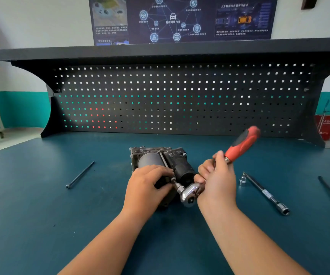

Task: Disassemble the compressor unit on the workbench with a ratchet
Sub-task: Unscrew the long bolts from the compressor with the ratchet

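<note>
Presently loosening a bolt point(173, 180) mid-frame, bracing compressor point(160, 157) under curled left hand point(146, 185), gripping ratchet point(241, 144) in right hand point(217, 179); next, steady handle swing.

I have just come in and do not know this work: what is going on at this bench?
A person is taking apart the compressor unit on the blue workbench. The left hand holds its near end steady. The right hand grips the ratchet near its head, whose socket sits on a bolt head at that end. One long bolt lies on the left, an extension bar on the right.
</note>
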The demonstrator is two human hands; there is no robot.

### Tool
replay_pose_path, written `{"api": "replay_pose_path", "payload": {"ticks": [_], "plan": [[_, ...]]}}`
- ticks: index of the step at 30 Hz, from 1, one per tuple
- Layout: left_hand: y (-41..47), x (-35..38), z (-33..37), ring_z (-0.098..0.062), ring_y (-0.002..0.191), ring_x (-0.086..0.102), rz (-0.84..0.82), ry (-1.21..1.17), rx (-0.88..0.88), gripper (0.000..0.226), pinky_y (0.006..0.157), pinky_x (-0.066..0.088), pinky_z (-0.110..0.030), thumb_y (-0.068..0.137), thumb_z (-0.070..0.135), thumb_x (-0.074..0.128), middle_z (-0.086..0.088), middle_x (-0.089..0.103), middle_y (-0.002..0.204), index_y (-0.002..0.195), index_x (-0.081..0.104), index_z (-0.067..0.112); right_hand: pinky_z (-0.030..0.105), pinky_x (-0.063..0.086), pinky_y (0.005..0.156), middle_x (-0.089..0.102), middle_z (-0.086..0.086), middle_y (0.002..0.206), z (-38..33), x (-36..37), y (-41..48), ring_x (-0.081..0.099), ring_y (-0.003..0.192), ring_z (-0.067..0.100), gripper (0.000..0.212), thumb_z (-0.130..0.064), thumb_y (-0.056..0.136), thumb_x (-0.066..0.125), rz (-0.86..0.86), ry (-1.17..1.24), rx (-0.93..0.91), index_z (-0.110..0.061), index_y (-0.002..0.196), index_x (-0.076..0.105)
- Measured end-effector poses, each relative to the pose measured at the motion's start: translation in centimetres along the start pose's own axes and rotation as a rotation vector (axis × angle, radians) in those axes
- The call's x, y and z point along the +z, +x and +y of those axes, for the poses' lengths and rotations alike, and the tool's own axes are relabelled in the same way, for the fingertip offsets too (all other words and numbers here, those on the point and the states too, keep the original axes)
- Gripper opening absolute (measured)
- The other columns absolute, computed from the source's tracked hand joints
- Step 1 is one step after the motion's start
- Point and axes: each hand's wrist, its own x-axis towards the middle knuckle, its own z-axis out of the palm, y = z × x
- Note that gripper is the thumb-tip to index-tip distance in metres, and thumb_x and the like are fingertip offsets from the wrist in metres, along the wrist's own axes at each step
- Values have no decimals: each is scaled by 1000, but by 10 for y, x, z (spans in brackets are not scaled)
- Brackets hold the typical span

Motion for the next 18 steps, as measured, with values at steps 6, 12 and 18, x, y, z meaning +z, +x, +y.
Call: {"api": "replay_pose_path", "payload": {"ticks": [6,12,18], "plan": [[1,-2,1,-6,87,58,-13,10,46,18,77,41,-17,62,18,74,4,73,84,79,74,12,13,20,29,28,-11,38,2,-12,12,24,29,2,31,-23,101,36,85,163,146,-19,71,38],[1,-2,-1,-5,83,62,-24,19,102,15,73,46,-26,66,14,73,6,72,88,80,77,15,15,21,33,30,-12,42,2,-3,-3,24,34,3,30,-21,101,36,-68,-99,-84,-18,72,35],[1,-3,0,-5,85,61,-38,2,87,18,75,46,-23,63,10,72,6,72,87,81,77,14,16,23,35,31,-13,44,7,5,-14,26,36,3,27,-22,101,39,-50,-71,-84,-18,74,34]]}}
